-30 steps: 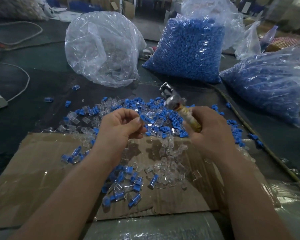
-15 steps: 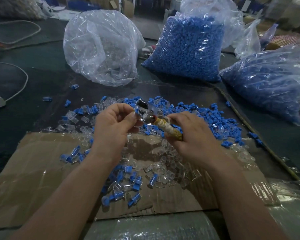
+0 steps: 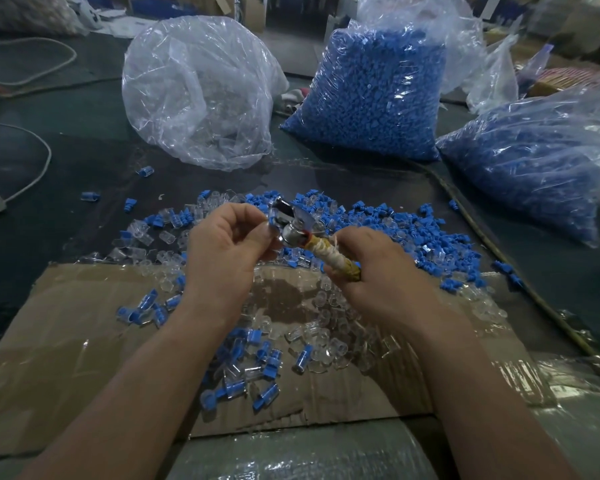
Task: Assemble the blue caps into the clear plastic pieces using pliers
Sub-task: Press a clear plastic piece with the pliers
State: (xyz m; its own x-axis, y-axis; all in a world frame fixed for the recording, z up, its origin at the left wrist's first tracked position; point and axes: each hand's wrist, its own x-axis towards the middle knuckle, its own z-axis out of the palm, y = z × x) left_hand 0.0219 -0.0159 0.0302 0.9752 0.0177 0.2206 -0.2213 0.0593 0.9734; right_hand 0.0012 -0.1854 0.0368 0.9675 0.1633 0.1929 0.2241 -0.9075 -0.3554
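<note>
Your left hand [image 3: 222, 244] pinches small piece [image 3: 271, 220] with thumb and curled fingers, right at metal head of pliers [image 3: 291, 225]. Piece too small to see well. Your right hand [image 3: 378, 275] grips taped pliers handle, fingers wrapped round it. Both hands up over pile. Blue caps [image 3: 413, 233] and clear pieces [image 3: 329, 337] lie mixed on cardboard [image 3: 66, 341] and dark table [image 3: 66, 174]. Joined ones [image 3: 236, 389] lie between your arms. Clear bag [image 3: 201, 91] and blue bag [image 3: 371, 95] stand behind.
</note>
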